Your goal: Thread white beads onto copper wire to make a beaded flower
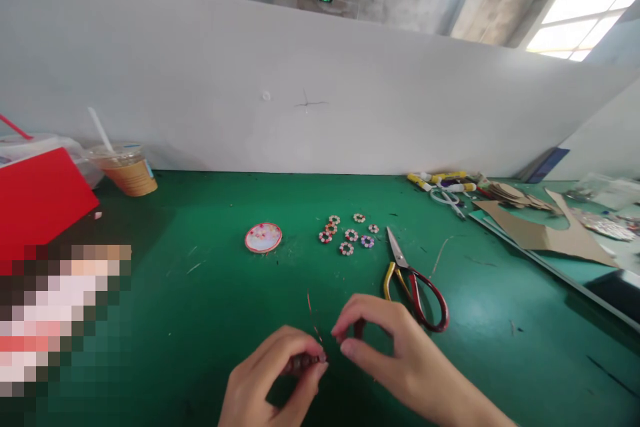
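My left hand (280,373) is closed in a pinch on a short row of small beads (305,361), partly hidden by the fingers. From that grip a thin copper-coloured wire (310,307) sticks up. Just right of it hovers my right hand (383,340), thumb and index tips slightly apart with nothing visible between them. Scissors (400,260) with one red and one yellow handle lie beyond the right hand, blades pointing away. Several small beaded rings (351,235) sit in a cluster farther back. To their left is a round dish (263,238) with a red rim and small beads.
A drink cup (125,170) with a straw and a red sheet (45,197) stand at the left. Glue tubes (447,180), a white cable (447,200) and cut cardboard (545,237) lie at the right. A white partition (225,93) bounds the green table (200,320) behind.
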Available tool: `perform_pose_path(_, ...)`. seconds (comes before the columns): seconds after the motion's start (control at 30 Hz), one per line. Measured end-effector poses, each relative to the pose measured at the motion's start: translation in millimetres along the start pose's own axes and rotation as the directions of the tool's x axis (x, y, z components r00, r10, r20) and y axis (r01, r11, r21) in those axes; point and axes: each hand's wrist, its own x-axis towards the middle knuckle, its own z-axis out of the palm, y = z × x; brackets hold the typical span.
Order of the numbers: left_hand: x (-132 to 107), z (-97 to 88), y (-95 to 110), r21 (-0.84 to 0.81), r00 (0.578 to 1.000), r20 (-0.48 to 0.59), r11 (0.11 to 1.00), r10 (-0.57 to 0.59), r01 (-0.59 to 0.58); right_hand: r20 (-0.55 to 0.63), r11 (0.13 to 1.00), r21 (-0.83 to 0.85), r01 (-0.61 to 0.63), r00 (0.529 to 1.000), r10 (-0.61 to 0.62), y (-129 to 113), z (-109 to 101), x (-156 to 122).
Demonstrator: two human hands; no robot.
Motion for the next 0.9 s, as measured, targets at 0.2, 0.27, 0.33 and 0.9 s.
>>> perform_pose_path(0.2,1,-0.2,1,0.02,0.999,0.02,0.999,0.029,-0.029,0.045,0.979,0.111,-0.173,0.985,0.169,6,18,5)
perform_pose_path(0.27,1,-0.6,2,0.024,0.999,0.023,0.999,0.029,-0.03,0.051,0.974,0.143,-0.176,0.984,0.171,7,18,5)
perform_pose_path(0.33,0,-0.9,2,0.024,0.999,0.022,0.999,0.026,-0.026,0.063,0.964,0.185,-0.191,0.981,0.182,8,18,5)
perform_pose_path(0.9,0,0.8,0,-0.282,0.99,0.138,0.957,-0.034,0.072,0.31,0.651,0.642,-0.404,0.914,0.262,23,19,8)
